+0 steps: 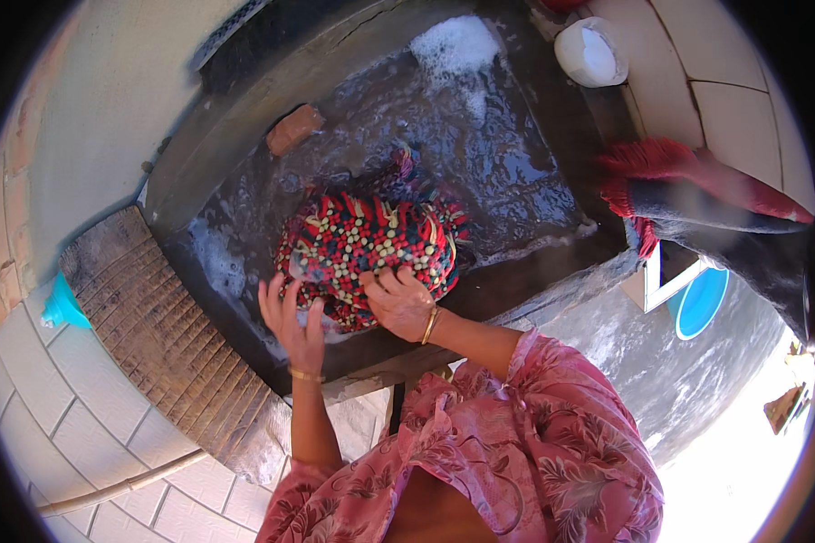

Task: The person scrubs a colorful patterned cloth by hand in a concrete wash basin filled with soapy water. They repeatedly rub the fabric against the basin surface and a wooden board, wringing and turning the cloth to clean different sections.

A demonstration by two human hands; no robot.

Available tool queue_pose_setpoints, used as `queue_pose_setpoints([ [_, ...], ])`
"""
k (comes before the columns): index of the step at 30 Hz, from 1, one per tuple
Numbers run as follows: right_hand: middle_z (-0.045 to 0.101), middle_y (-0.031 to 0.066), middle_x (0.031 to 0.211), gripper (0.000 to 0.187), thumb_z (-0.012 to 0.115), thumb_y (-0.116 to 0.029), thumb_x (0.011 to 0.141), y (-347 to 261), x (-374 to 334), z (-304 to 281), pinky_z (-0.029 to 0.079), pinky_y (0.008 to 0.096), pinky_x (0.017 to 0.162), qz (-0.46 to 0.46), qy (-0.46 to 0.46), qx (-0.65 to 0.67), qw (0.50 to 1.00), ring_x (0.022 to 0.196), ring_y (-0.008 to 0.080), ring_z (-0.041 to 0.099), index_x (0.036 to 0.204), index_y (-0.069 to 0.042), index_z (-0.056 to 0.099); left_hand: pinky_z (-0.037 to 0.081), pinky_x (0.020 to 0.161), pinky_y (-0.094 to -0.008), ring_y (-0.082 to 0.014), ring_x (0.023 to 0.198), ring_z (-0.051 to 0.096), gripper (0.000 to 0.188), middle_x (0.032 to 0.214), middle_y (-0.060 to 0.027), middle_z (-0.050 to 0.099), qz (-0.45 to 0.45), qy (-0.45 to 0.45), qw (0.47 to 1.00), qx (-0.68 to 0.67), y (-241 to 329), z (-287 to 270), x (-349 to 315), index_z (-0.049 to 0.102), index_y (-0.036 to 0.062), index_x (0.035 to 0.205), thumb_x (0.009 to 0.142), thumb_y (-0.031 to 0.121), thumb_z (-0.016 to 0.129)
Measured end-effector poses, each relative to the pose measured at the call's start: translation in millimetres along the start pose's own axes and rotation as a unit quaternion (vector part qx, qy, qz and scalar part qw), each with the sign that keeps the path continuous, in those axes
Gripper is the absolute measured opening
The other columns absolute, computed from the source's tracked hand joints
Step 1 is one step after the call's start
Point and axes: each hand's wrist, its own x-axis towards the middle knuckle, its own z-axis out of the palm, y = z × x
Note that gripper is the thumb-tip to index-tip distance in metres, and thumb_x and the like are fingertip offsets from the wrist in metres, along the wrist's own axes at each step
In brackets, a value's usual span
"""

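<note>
A wet, bunched-up tufted mat (362, 249) in red, yellow and dark green lies in the near part of a dark water basin (552, 290). My left hand (294, 324) is at the mat's near left side, fingers stretched and apart. It looks to be beside or lightly touching the tufts. On the mat's near right side, my right hand (400, 303) has its fingers curled into the tufts. Part of the mat trails behind the bundle into the water, where its shape is hard to make out. Each wrist has a gold-coloured bangle.
A reddish brick-like block (294, 129) lies at the basin's far left. White foam (457, 45) floats at the back. A ridged wooden washboard (167, 335) slopes along the left. A white tub (591, 52), dark cloth with red fringe (706, 204) and blue bucket (703, 305) stand right.
</note>
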Motion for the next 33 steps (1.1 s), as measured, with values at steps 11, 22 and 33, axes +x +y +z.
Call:
queue_pose_setpoints([
  [11, 0.033, 0.0124, 0.141, 0.058, 0.063, -0.049, 0.080, 96.2, 22.8, 54.6, 0.023, 0.0622, 0.101, 0.370, -0.022, 0.098, 0.923, 0.127, 0.0459, 0.026, 0.126, -0.016, 0.050, 0.023, 0.102, -0.0600, -0.0442, 0.131, 0.029, 0.029, 0.138, -0.0146, 0.040, -0.029, -0.101, 0.994, 0.012, -23.4, 165.5, 111.5, 0.065, 0.0180, 0.101, 0.085, 0.040, 0.057],
  [22, 0.066, 0.0114, 0.088, 0.048, 0.055, -0.049, 0.086, 236.3, 90.5, 123.7, 0.038, 0.0479, 0.095, 0.370, -0.071, 0.029, 0.926, 0.087, 0.0346, 0.061, 0.110, -0.008, 0.058, 0.045, 0.085, -0.0470, -0.0406, 0.096, 0.057, 0.036, 0.101, -0.0225, 0.063, -0.083, -0.239, 0.968, 0.006, -50.3, 254.9, 245.0, 0.062, -0.0005, 0.102, 0.088, 0.030, 0.049],
  [33, 0.068, 0.0164, 0.092, 0.055, 0.049, -0.060, 0.084, 256.3, 135.8, 68.3, 0.049, 0.0439, 0.082, 0.384, -0.207, 0.100, 0.894, 0.092, 0.0352, 0.064, 0.092, -0.009, 0.068, 0.036, 0.102, -0.0419, -0.0355, 0.123, 0.046, 0.057, 0.129, -0.0205, 0.052, -0.114, -0.292, 0.948, -0.049, -70.5, 249.6, 264.2, 0.048, 0.0092, 0.132, 0.088, 0.045, 0.045],
])
